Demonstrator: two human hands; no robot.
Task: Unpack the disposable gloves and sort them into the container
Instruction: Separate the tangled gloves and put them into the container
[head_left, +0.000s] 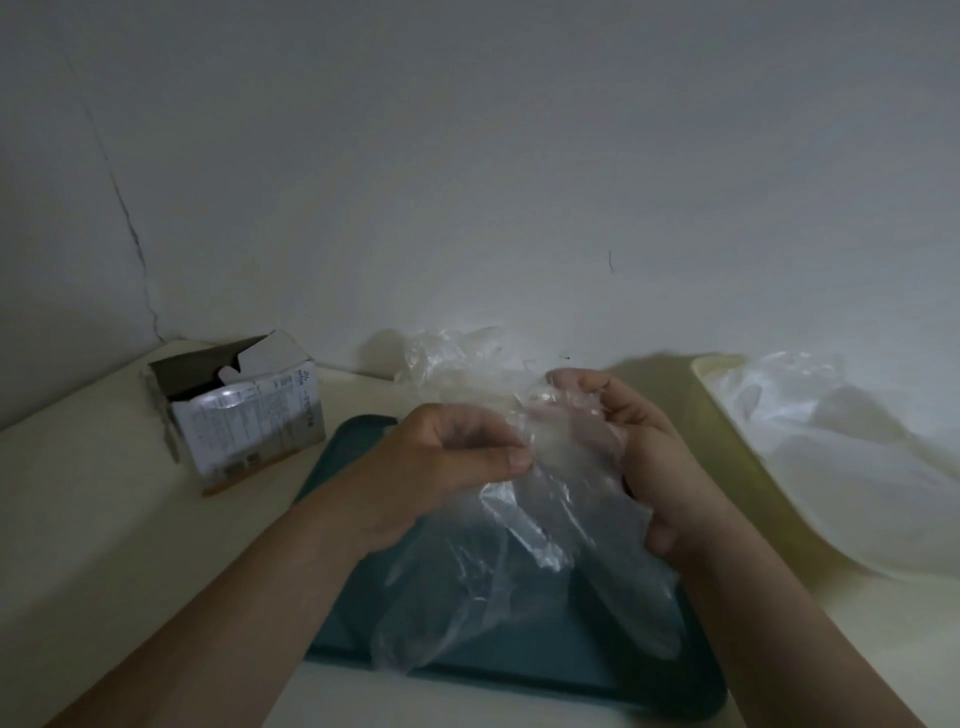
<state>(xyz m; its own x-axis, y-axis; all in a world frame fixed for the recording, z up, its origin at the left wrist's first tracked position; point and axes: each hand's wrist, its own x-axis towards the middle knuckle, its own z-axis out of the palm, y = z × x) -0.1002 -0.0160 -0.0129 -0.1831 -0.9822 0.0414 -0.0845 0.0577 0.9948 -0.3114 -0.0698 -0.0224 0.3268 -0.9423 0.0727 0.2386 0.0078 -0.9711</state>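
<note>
Film gloves (519, 535) (limp, slippery) hung pinched between our left hand (447, 462) and right hand (628, 447); we judged the cuff edge the best hold.

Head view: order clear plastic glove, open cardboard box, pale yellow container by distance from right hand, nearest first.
1. clear plastic glove: held in the right hand.
2. pale yellow container: just to its right.
3. open cardboard box: far left.

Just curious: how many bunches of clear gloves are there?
3: one bunch gripped by left hand and right hand over the tray, one by the wall behind, one in the container at right. The box may hide more.
</note>
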